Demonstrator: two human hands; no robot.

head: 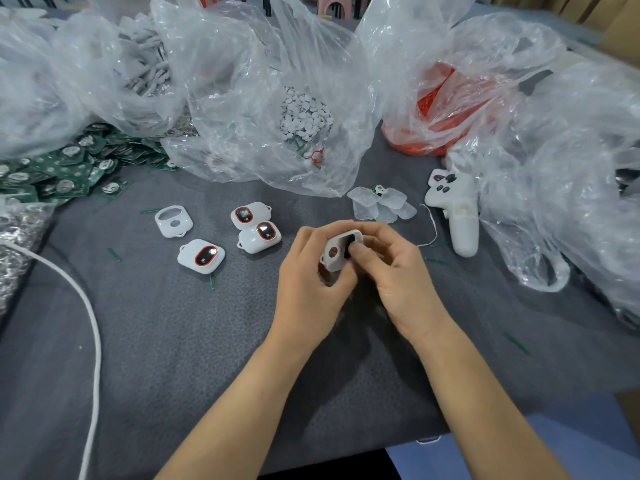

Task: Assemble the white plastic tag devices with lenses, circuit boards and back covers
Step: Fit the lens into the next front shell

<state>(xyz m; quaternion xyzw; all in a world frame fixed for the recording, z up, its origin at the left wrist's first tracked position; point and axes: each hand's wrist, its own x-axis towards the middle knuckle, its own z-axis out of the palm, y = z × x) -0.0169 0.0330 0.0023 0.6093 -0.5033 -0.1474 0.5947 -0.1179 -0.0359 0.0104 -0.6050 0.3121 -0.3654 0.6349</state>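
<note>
Over the middle of the grey table, my left hand (313, 275) grips a white tag shell (337, 252) from below. My right hand (391, 268) holds the same shell, its thumb pressing a dark lens piece into the large opening. The shell's small round hole faces up. Three assembled tags with red-ringed lenses (202, 256), (250, 214), (260, 236) lie to the left. An empty white shell (173, 221) lies further left. Clear back covers (381, 204) are piled just beyond my hands.
Green circuit boards (62, 168) are heaped at the far left. Clear plastic bags hold white round discs (304, 114), red rings (446, 109) and white shells. A white controller (457, 211) lies at the right. A white cable (90, 313) curves along the left.
</note>
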